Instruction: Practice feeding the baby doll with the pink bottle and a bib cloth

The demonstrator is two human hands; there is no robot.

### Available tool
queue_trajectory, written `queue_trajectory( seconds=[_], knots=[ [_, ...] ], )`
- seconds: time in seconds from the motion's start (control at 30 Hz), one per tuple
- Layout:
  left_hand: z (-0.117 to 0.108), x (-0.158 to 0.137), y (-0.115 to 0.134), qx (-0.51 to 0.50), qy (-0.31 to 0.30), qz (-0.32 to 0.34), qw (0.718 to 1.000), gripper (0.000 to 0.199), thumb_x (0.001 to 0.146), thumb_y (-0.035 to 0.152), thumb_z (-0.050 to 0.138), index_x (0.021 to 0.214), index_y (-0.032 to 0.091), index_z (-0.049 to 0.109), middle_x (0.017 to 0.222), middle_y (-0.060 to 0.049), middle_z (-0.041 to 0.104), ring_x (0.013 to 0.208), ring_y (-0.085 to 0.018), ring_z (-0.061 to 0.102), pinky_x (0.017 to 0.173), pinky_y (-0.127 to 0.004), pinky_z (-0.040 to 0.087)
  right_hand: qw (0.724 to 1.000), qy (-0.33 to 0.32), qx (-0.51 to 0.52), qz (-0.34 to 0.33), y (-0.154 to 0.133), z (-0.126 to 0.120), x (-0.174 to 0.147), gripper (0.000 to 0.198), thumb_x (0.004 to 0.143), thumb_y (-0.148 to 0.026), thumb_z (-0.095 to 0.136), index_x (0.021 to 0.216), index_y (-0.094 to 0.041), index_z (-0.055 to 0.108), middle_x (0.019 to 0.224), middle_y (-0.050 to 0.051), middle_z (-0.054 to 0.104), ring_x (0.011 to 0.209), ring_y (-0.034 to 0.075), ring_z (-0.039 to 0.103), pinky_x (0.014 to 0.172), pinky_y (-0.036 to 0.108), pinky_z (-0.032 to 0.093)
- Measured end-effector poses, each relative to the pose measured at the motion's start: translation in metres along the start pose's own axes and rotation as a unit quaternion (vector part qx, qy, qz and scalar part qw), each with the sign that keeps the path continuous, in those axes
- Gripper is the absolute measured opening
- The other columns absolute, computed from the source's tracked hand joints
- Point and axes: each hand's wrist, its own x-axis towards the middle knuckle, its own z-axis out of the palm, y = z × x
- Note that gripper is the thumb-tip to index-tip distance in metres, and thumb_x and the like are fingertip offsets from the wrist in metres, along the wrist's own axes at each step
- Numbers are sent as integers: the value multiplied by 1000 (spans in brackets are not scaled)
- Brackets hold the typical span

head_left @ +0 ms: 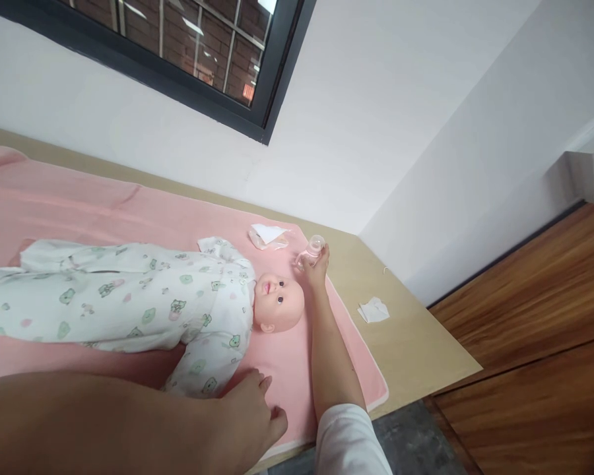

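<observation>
A baby doll [280,303] lies on its back on a pink mat [297,396], dressed in a white sleepsuit [133,290] printed with green and pink figures. Beyond its head, my right hand [317,266] is closed around a small clear bottle [316,244]. My fingers partly hide that bottle. In the foreground, my left hand [250,417] is beside the doll's near sleeve. Its thumb is apart from the loosely bent fingers, and nothing shows in it.
A clear plastic packet with a white paper [268,234] lies near the mat's back edge. A crumpled white tissue [374,310] rests on the tan tabletop [410,330]. Behind stand a white wall and a dark-framed window [264,125]; wooden panels [534,316] are at the right.
</observation>
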Motion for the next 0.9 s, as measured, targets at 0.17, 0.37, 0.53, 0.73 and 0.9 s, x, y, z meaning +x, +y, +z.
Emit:
queue_trajectory(
  seconds=[0.17, 0.37, 0.53, 0.73, 0.9],
  knots=[
    [5, 0, -3, -8, 7, 18, 1000, 84, 57, 30, 86, 134, 14, 55, 134, -25, 60, 125, -40, 54, 104, -53, 35, 999, 17, -26, 31, -8, -5, 0, 79, 82, -39, 59, 149, -12, 29, 143, 16, 49, 136, 26, 42, 114, 36, 31],
    [-5, -5, -2, 65, -37, -4, 997, 108, 46, 29, 93, 143, 12, 47, 147, -33, 44, 136, -50, 40, 102, -59, 34, 995, 63, 1, 83, -15, -16, 0, 48, 84, -45, 58, 120, -13, 56, 124, 16, 60, 122, 27, 51, 108, 36, 37],
    [-62, -40, 8, 119, -23, 56, 991, 64, 72, 43, 82, 125, 15, 62, 119, -22, 67, 110, -36, 61, 92, -44, 44, 979, 104, 161, 70, -18, -16, 4, 47, 78, -45, 65, 113, -14, 59, 121, 13, 62, 111, 22, 59, 101, 34, 46],
    [-117, -71, -18, 131, 182, 117, 967, 42, 88, 37, 69, 127, 21, 61, 132, -11, 62, 117, -25, 57, 102, -34, 37, 917, 117, 380, 2, -59, -28, 8, 46, 69, -46, 73, 99, -14, 60, 112, 9, 63, 102, 17, 61, 98, 35, 53],
    [-162, -89, -54, 153, 339, -19, 928, 34, 101, 28, 38, 121, 18, 64, 127, -7, 65, 111, -23, 60, 92, -34, 43, 892, 85, 438, -69, -112, -55, -1, 44, 72, -48, 73, 98, -15, 61, 103, 6, 65, 101, 17, 62, 94, 34, 54]
  ],
)
